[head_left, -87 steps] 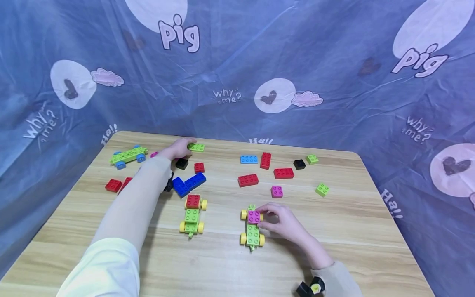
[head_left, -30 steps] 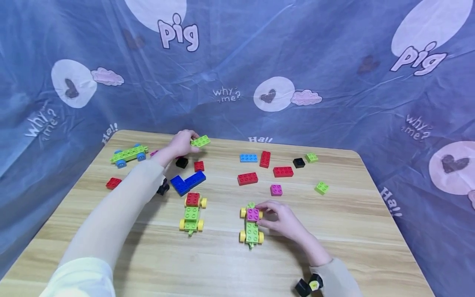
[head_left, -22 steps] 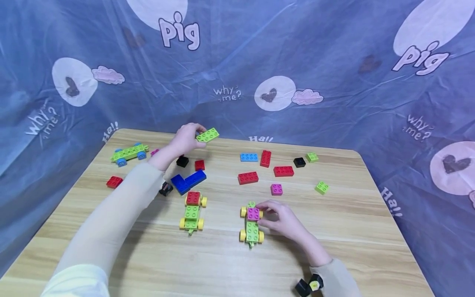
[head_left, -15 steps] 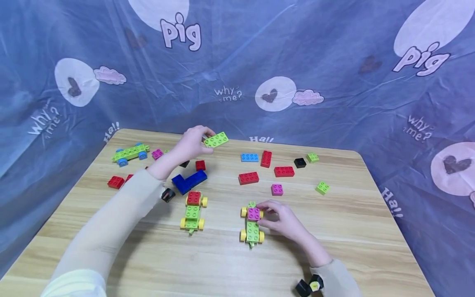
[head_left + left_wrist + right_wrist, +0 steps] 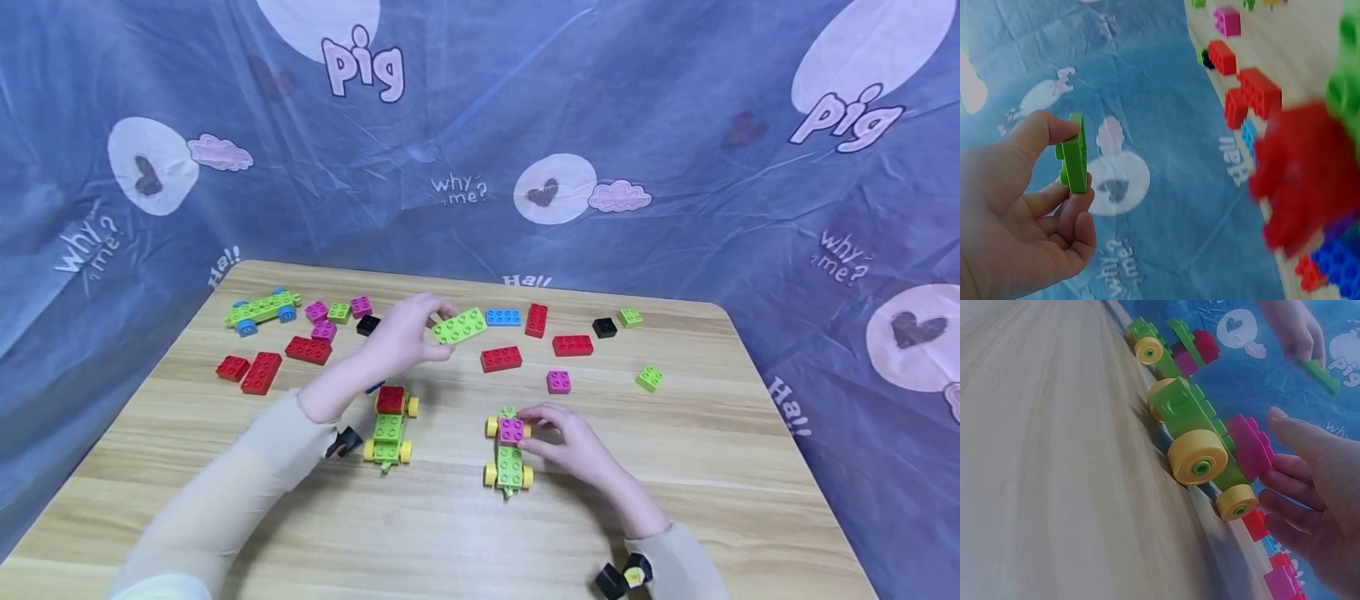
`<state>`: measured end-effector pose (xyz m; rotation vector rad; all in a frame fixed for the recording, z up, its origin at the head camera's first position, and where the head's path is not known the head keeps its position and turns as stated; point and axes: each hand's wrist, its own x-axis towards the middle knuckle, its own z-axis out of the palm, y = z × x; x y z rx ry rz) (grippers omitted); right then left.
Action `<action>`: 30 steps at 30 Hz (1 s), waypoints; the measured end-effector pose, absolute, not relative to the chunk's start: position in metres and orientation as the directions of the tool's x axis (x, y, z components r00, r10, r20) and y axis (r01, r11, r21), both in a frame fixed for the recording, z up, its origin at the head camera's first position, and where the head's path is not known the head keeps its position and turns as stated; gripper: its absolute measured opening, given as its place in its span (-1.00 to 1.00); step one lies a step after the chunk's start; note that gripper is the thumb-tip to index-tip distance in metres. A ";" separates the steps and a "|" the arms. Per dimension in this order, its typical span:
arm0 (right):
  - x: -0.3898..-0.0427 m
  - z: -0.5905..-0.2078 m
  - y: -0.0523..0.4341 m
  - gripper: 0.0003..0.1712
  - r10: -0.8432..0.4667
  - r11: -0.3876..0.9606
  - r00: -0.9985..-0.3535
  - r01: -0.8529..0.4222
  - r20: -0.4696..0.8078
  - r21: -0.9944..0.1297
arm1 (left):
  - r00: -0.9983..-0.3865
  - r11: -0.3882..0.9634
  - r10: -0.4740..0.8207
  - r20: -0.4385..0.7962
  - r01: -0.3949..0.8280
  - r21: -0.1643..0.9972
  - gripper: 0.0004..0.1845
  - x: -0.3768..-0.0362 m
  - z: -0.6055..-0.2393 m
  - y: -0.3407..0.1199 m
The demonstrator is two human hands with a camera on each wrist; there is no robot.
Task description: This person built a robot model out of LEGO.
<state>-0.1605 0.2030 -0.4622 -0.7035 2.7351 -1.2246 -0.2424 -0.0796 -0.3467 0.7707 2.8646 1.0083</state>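
Observation:
My left hand (image 5: pixel 431 333) pinches a long light-green brick (image 5: pixel 459 326) by one end and holds it in the air above the middle of the table. In the left wrist view the green brick (image 5: pixel 1074 156) stands on edge between thumb and fingers. My right hand (image 5: pixel 534 432) holds a pink brick (image 5: pixel 512 430) that sits on a green car with yellow wheels (image 5: pixel 508 467). The right wrist view shows the fingers (image 5: pixel 1291 481) against the pink brick (image 5: pixel 1250 447). A second yellow-wheeled car with a red brick (image 5: pixel 388 425) stands just below my left hand.
Loose red (image 5: pixel 501 358), blue (image 5: pixel 502 317), black (image 5: pixel 604 327), green (image 5: pixel 649 379) and pink (image 5: pixel 558 382) bricks lie across the far half of the wooden table (image 5: pixel 450 533). A green car with blue wheels (image 5: pixel 260 310) and more red bricks (image 5: pixel 261 372) sit at far left. Blue cloth surrounds the table.
My left hand has lifted the long green brick from the far edge and carried it right and nearer, over the middle. The right hand has stayed on the pink brick.

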 end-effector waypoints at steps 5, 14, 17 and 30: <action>-0.161 -0.460 0.203 -0.55 -0.422 0.589 -0.898 -0.372 0.120 -0.718 | -0.876 0.654 0.463 0.134 0.439 0.616 -0.50 -0.225 -0.358 -0.071; -0.165 -0.454 0.203 -0.54 -0.415 0.564 -0.898 -0.382 0.149 -0.732 | -0.903 0.637 0.421 0.085 0.361 0.681 -0.47 -0.201 -0.375 -0.063; -0.165 -0.451 0.203 -0.52 -0.407 0.561 -0.897 -0.395 0.173 -0.727 | -0.900 0.629 0.430 0.075 0.358 0.690 -0.48 -0.193 -0.380 -0.058; -0.165 -0.434 0.193 -0.37 -0.393 0.523 -0.895 -0.408 0.212 -0.748 | -0.899 0.628 0.438 0.019 0.321 0.709 -0.48 -0.174 -0.399 -0.039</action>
